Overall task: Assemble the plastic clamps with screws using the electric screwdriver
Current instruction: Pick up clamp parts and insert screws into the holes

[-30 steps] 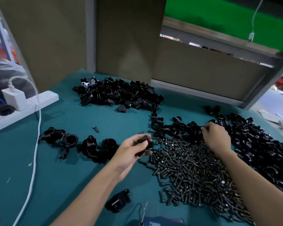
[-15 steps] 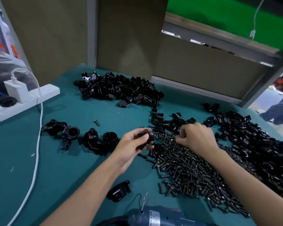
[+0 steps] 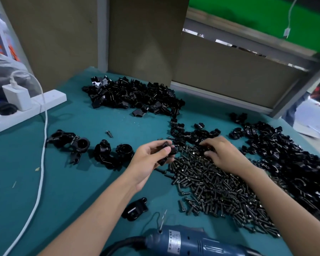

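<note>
1. Two hands are at work, and I judge you are at the loading step. Your left hand [image 3: 151,160] grips a black clamp part [image 3: 167,151] between thumb and curled fingers, just above the near-left edge of the screw pile [image 3: 220,191].
2. Your right hand [image 3: 224,154] lies palm-down on the far edge of that pile, fingers curled into the screws. Whether one is pinched I cannot tell.
3. Next, I think, you need one screw lifted clear of its neighbours and seated in the clamp part. After that you reach for the electric screwdriver [image 3: 192,242], which lies untouched on the teal mat [image 3: 72,191] at the near edge.
4. Loose parts lie in a back heap [image 3: 137,97] and a right heap [image 3: 284,159]. The assembled clamps [image 3: 68,141] sit to your left, with a lone screw [image 3: 109,133] beyond them.
5. A single part [image 3: 135,209] lies just beside the screwdriver's tip and could be knocked as you lift the tool. The white cable [image 3: 42,145] from the power strip [image 3: 35,109] runs well apart from both hands.
</note>
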`<move>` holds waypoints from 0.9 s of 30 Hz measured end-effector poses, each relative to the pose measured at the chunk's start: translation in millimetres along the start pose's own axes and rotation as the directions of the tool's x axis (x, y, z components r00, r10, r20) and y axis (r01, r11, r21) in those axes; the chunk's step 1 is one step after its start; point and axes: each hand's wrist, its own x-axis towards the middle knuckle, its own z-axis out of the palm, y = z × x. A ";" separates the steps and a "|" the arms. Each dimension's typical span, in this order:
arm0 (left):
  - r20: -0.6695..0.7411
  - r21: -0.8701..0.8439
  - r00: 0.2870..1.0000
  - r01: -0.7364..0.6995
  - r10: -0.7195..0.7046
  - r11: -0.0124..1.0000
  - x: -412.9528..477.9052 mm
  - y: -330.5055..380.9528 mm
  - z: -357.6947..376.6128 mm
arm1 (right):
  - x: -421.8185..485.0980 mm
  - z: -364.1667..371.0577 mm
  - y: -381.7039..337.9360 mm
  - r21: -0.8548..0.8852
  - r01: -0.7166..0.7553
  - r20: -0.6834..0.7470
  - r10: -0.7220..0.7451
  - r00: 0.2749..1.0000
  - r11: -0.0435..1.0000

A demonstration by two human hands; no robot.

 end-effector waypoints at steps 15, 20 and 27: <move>-0.030 -0.027 0.996 -0.089 0.088 0.996 -0.7 -5.3 1.5 | -22.3 15.0 -96.4 0.727 0.239 -0.377 0.083 0.922 0.643; -0.035 -0.075 0.994 -0.108 0.106 0.991 -0.6 -4.5 -2.7 | -23.7 18.8 -99.2 0.757 0.245 -0.355 0.067 0.932 0.606; -0.023 -0.103 0.995 -0.103 0.101 0.989 -3.6 -2.8 -4.5 | -25.8 19.3 -100.7 0.753 0.260 -0.377 0.073 0.923 0.604</move>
